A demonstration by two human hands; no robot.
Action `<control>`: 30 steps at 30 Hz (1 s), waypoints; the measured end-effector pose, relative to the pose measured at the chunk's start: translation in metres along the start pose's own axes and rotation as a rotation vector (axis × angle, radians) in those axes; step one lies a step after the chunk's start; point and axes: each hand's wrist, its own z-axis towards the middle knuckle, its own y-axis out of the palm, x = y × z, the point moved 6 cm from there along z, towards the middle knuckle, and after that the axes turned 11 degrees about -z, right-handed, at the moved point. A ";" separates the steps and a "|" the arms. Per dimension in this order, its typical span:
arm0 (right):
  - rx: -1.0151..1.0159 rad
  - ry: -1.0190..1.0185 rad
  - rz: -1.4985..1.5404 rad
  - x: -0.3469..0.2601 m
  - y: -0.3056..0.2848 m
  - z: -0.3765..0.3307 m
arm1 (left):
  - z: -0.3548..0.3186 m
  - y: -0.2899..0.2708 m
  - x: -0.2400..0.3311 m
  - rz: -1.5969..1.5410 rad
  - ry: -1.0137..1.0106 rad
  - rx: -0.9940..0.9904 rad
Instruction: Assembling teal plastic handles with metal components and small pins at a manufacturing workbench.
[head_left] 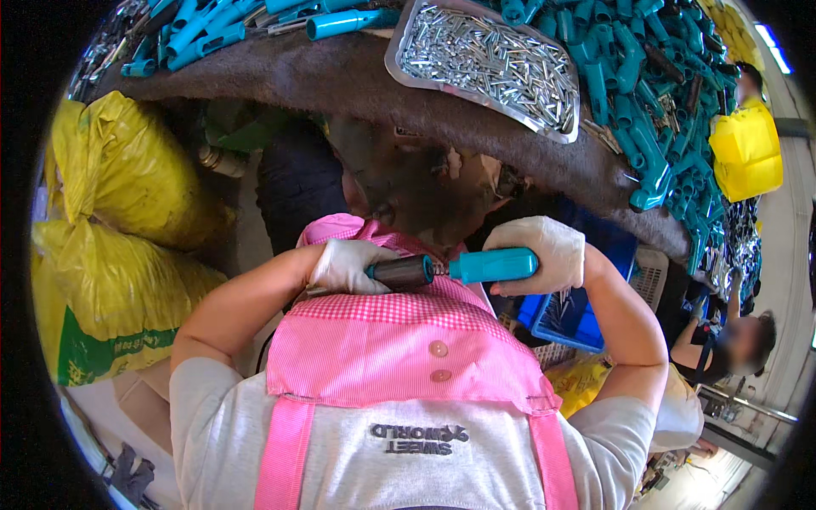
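In a white glove, my left hand [342,267] is closed around a black tubular part [401,273] in front of the pink apron [391,348]. My gloved right hand [554,248] grips a teal plastic handle [495,265] with a rounded end. The two parts lie nearly in line, end to end, and a small metal spring [439,268] shows in the short space between them. Whether the spring joins both parts I cannot tell. Both hands are apart from the table, and most of the fingertips are hidden behind the gloves.
Across the far side runs a brown cloth-covered table [280,72] with a clear tray of metal pins [489,68] and heaped teal handles [654,110]. Yellow sacks [127,170] stand left. A blue crate [586,319] sits at right; people [722,344] are beyond it.
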 end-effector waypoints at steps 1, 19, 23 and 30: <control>-0.001 0.014 -0.011 0.001 0.000 0.001 | 0.001 0.000 0.000 -0.017 -0.012 -0.003; -0.011 0.083 -0.130 0.003 0.022 0.024 | 0.003 0.002 0.023 0.436 -0.029 0.073; -0.001 0.596 1.351 0.024 0.070 0.009 | -0.020 -0.004 0.068 1.308 0.061 0.686; 1.039 -0.123 -0.111 -0.037 -0.075 -0.005 | -0.018 -0.004 0.098 1.085 0.050 0.642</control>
